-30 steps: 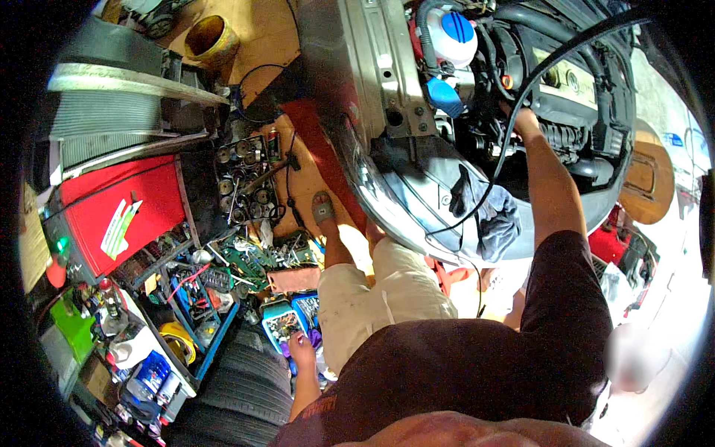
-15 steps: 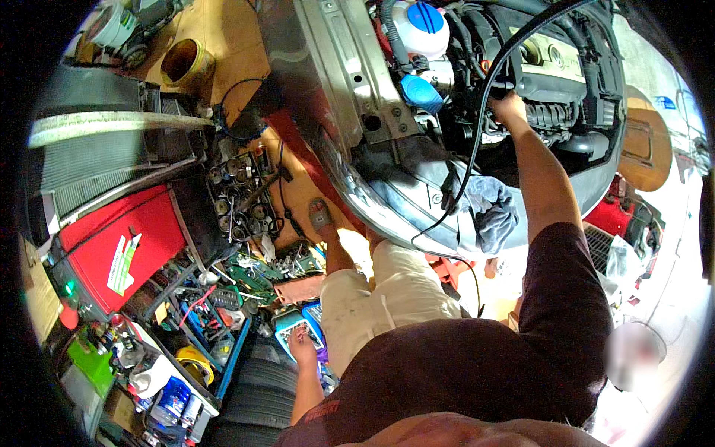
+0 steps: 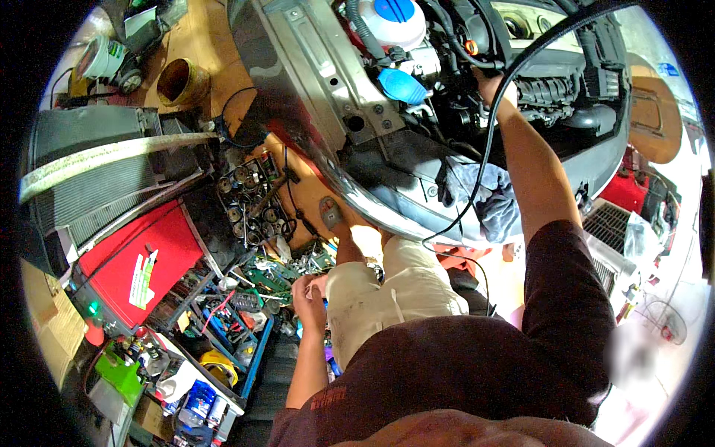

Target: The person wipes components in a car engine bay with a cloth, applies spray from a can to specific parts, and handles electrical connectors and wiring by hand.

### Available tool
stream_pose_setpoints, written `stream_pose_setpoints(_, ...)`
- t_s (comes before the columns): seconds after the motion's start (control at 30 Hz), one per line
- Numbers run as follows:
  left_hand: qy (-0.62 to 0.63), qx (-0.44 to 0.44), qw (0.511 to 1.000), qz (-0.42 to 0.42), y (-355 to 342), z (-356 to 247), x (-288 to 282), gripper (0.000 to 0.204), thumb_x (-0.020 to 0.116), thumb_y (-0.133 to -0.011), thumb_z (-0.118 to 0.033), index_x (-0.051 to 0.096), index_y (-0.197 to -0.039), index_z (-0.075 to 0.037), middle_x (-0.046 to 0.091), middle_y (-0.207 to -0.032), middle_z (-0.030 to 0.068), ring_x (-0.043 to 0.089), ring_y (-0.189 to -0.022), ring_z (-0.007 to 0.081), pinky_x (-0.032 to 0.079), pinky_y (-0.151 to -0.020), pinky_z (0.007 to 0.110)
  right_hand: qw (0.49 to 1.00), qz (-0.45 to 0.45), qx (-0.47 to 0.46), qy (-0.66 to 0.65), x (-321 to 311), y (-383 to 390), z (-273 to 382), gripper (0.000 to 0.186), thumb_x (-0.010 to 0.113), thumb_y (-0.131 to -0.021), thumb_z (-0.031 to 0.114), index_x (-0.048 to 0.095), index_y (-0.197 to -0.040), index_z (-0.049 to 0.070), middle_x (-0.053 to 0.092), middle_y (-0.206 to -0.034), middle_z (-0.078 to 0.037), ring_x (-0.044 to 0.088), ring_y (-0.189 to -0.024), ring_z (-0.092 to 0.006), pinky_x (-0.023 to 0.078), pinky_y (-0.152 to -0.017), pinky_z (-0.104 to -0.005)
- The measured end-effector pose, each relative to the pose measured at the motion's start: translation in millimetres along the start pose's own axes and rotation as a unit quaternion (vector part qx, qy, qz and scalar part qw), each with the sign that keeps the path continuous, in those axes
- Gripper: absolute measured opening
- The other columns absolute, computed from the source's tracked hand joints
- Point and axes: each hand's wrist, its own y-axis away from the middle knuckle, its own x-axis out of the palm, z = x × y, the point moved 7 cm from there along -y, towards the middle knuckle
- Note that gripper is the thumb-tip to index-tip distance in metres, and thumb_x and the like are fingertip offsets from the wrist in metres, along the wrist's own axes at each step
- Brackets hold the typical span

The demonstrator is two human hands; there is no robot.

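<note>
Engine bay (image 3: 521,82) of a car with its front end stripped, seen from above; the right hand (image 3: 488,78) reaches deep among hoses beside a black cable (image 3: 484,171), its fingers hidden, so the grip cannot be told. The left hand (image 3: 307,292) hangs at the hip over an open tool drawer (image 3: 223,313), fingers loosely curled, apparently holding nothing, though that is uncertain. Judged from the removed radiator (image 3: 97,179) lying at left and the exposed front beam (image 3: 320,82), disassembly is well advanced and work inside the bay is unfinished. Containers: the drawer holds mixed hand tools; a socket tray (image 3: 249,201) holds rows of sockets; a white coolant reservoir (image 3: 391,22) with blue cap stays mounted; its fill level is not visible.
</note>
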Motion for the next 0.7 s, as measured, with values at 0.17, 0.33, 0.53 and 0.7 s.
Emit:
stream_pose_setpoints(0.17,0.021,-0.03,0.999,0.032,7.0,9.3,8.6,0.026,0.059,-0.096,0.0,0.067,-0.121,0.0,0.065,-0.123,0.0147,0.065,-0.112,0.03,0.053,-0.095,0.04,0.987,-0.101,-0.128,0.007,1.3,-2.4,-14.7,0.081,0.082,-0.084,0.054,0.058,-0.132,-0.006,0.077,-0.091,-0.024,0.078,-0.084,-0.0346,0.061,-0.08,-0.043)
stream_pose_setpoints(0.33,0.008,0.039,0.999,0.016,10.2,26.3,9.0,0.026,0.06,-0.094,0.002,0.067,-0.119,0.0,0.066,-0.115,0.0131,0.066,-0.103,0.0278,0.053,-0.088,0.037,0.996,-0.041,-0.057,-0.048,-5.2,8.4,0.7,0.079,0.083,-0.082,0.055,0.062,-0.129,-0.004,0.074,-0.117,-0.026,0.072,-0.111,-0.0404,0.058,-0.095,-0.0471)
stream_pose_setpoints(0.53,-0.042,0.223,0.969,0.093,-34.6,-141.0,48.2,0.031,0.064,-0.091,0.002,0.064,-0.122,0.002,0.064,-0.11,0.0173,0.064,-0.095,0.0297,0.052,-0.084,0.039,0.988,0.093,-0.073,-0.099,-21.3,32.7,-19.3,0.074,0.058,-0.098,0.066,0.074,-0.095,-0.007,0.075,-0.07,-0.013,0.076,-0.072,-0.0298,0.06,-0.08,-0.0394)
stream_pose_setpoints(0.7,-0.057,0.394,0.905,0.148,-51.4,-306.5,129.7,0.034,0.07,-0.091,-0.005,0.063,-0.125,0.0,0.062,-0.12,0.0216,0.063,-0.104,0.0389,0.053,-0.091,0.045,0.973,-0.057,0.0,-0.223,-90.3,54.7,-188.2,0.043,0.069,-0.095,0.045,0.078,-0.109,0.005,0.078,-0.086,-0.016,0.078,-0.084,-0.0293,0.059,-0.083,-0.0391)
